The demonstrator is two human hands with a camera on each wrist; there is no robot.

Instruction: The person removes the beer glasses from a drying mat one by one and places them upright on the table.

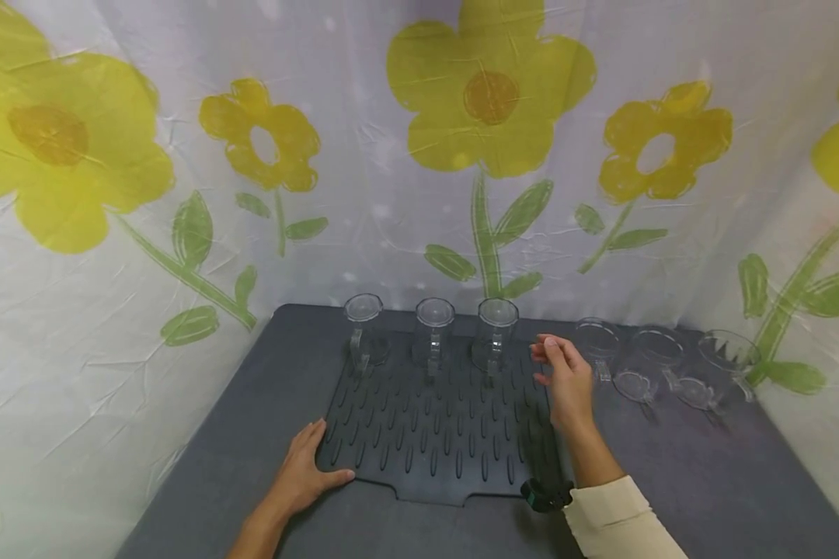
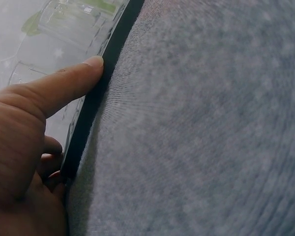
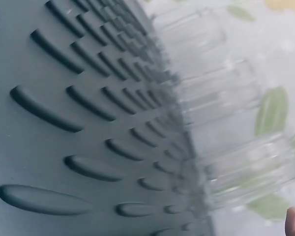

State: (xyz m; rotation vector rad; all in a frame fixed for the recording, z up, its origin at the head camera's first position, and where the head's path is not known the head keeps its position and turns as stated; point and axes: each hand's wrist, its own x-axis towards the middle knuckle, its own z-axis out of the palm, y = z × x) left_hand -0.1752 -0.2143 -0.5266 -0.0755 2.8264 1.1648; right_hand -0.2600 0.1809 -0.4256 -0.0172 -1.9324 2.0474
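My left hand (image 1: 302, 468) rests at the near left corner of a dark ridged drying mat (image 1: 447, 497). Its thumb (image 2: 78, 81) lies straight against the front edge, and the other fingers run along the left side. In the head view my right hand (image 1: 565, 380) hovers over the mat's right side, fingers loosely bent and holding nothing. Along the mat's back stand a left clear mug (image 1: 367, 334), a middle mug (image 1: 433, 338) and a right mug (image 1: 496, 334), all upside down with handles facing me. The right mug is nearest that hand.
Right of the mat, three more clear mugs stand upright on the grey table (image 1: 713, 481): a near-hand mug (image 1: 597, 341), a centre one (image 1: 657, 357) and an outer one (image 1: 727, 369). A flower-printed curtain (image 1: 363, 225) hangs behind and at both sides.
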